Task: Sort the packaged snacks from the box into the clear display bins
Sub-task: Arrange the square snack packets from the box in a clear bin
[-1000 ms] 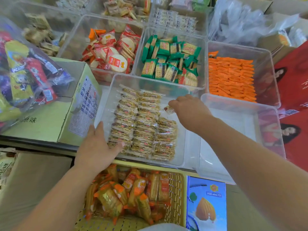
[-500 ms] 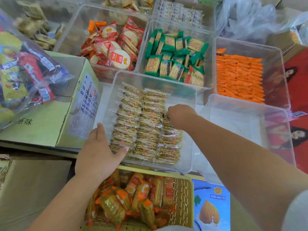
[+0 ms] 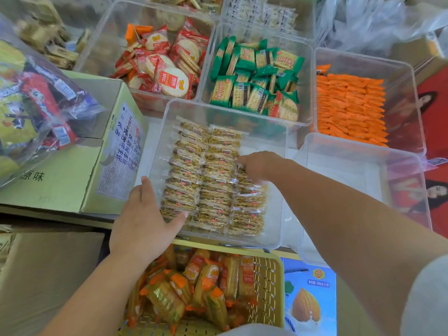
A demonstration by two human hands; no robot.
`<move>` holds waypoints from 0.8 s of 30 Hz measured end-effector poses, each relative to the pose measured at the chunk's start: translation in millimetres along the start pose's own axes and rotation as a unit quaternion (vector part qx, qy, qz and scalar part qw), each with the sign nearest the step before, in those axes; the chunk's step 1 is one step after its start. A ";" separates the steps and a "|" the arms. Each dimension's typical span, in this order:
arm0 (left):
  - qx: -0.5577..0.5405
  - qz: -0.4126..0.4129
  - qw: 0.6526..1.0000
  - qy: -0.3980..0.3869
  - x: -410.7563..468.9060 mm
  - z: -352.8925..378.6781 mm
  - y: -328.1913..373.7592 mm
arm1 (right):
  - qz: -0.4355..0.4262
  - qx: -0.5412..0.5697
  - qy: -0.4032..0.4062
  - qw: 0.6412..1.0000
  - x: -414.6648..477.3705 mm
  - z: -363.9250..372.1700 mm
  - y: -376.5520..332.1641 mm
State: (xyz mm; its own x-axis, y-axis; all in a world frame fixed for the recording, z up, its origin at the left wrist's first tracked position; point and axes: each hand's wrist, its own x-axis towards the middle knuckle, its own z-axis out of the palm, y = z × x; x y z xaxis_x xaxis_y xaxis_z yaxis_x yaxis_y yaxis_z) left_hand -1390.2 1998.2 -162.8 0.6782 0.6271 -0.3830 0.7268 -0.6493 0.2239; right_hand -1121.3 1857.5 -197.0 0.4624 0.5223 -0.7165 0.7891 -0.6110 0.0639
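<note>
Centrally, clear-wrapped packets [image 3: 211, 180] lie in three rows in the front bin [image 3: 275, 209]. The right hand [image 3: 261, 166], a second ago above the bin's right side, has dropped onto the short right row's far end, extending it; whether it still pinches a packet cannot be told. The left hand [image 3: 143, 219], flat with straight fingers, steadies the near-left corner.

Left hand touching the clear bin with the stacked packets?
Touching. The head view shows the left hand flat against the bin's near-left corner, with the thumb across its front wall and no gap showing.
</note>
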 end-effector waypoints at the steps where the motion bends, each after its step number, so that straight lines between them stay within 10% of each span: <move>1: -0.001 0.000 1.000 -0.002 0.2 -0.3 0.0 | -0.005 0.005 0.000 1.000 0.6 -1.1 0.1; 14: -0.063 0.023 0.997 -0.041 2.5 -5.3 -8.3 | 0.037 0.143 0.149 0.978 -63.8 0.6 -22.5; 24: -0.111 0.101 0.980 0.128 -122.4 -14.4 -52.1 | -0.186 0.287 0.256 0.904 -177.2 41.1 -131.8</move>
State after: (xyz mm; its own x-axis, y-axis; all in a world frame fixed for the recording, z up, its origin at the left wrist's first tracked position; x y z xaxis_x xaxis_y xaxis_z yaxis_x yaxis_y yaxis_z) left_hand -1509.5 1961.5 -114.7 0.7945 0.6021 -0.0790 0.5618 -0.6794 0.4719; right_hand -1323.9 1820.9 -107.0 0.4514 0.8719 -0.1896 0.6567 -0.4685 -0.5909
